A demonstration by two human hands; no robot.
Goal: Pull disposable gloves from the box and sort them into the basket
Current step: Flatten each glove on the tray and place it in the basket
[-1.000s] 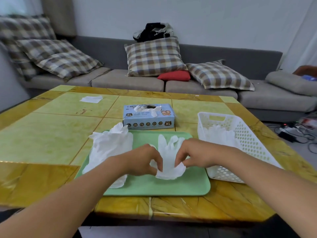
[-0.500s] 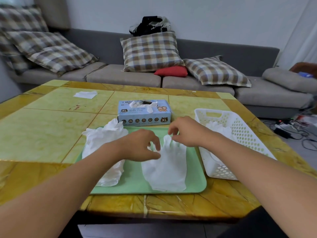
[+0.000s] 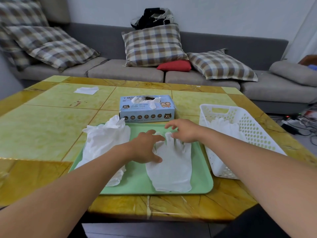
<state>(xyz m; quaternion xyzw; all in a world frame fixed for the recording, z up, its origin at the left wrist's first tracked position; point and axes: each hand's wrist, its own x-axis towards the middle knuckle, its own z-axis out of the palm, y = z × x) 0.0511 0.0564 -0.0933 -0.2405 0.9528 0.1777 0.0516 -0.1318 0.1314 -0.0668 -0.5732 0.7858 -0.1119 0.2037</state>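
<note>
A white disposable glove (image 3: 171,165) lies spread flat on the green tray (image 3: 200,186), fingers pointing away from me. My left hand (image 3: 145,148) rests on its left edge with spread fingers. My right hand (image 3: 184,131) hovers over the glove's fingertips, fingers loosely spread, gripping nothing. A crumpled heap of white gloves (image 3: 104,143) fills the tray's left side. The blue glove box (image 3: 147,109) stands behind the tray with a glove poking out of its slot. The white perforated basket (image 3: 248,133) on the right holds a few gloves (image 3: 224,126).
A white paper scrap (image 3: 86,90) lies at the far left of the yellow tiled table (image 3: 42,127). A grey sofa with plaid cushions (image 3: 152,43) runs behind the table. Cables (image 3: 298,124) lie on the floor to the right.
The folded glove has been opened out flat on the tray. Both hands slid from its cuff end up to its finger end and released their pinch.
</note>
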